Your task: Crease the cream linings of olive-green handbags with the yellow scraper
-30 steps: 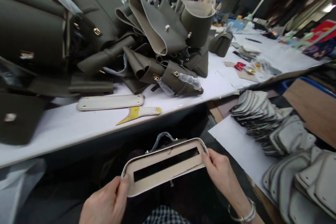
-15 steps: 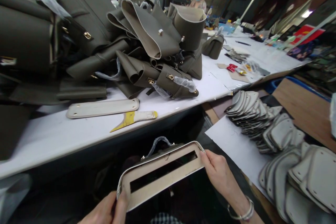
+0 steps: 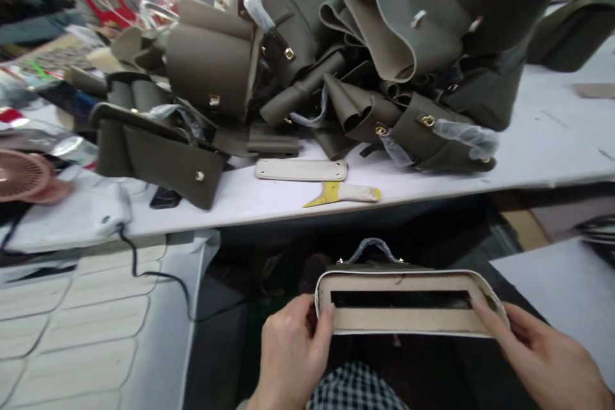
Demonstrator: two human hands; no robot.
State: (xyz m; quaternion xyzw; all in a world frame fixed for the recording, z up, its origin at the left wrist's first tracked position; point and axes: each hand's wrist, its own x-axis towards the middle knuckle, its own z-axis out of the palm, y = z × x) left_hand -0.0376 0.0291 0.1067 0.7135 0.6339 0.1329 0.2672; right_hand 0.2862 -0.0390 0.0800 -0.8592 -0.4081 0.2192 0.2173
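Note:
Between my hands, over my lap, is a dark olive handbag (image 3: 403,323) with its pale, slotted rectangular underside turned up toward me. My left hand (image 3: 295,346) pinches its left end, thumb on the near side. At the opposite end, my right hand (image 3: 542,343) grips the corner with the thumb over the rim. A plastic-wrapped handle (image 3: 369,246) arches from the bag's far side. Beyond it, on the white table, lie a pale strip with rounded ends and holes (image 3: 300,170) and a yellow-and-white pointed tool (image 3: 341,193).
Olive bags and bag parts (image 3: 288,45) are heaped along the white table (image 3: 250,208). At left stand a pink fan (image 3: 29,176) and a white device (image 3: 110,211) with a black cord. Pale panels (image 3: 91,320) lie in rows lower left. A white sheet (image 3: 562,282) is at right.
My view has swung left, bringing the fan and rows of pale panels into sight. The handbag has gone from slanted to nearly level, still held by both hands.

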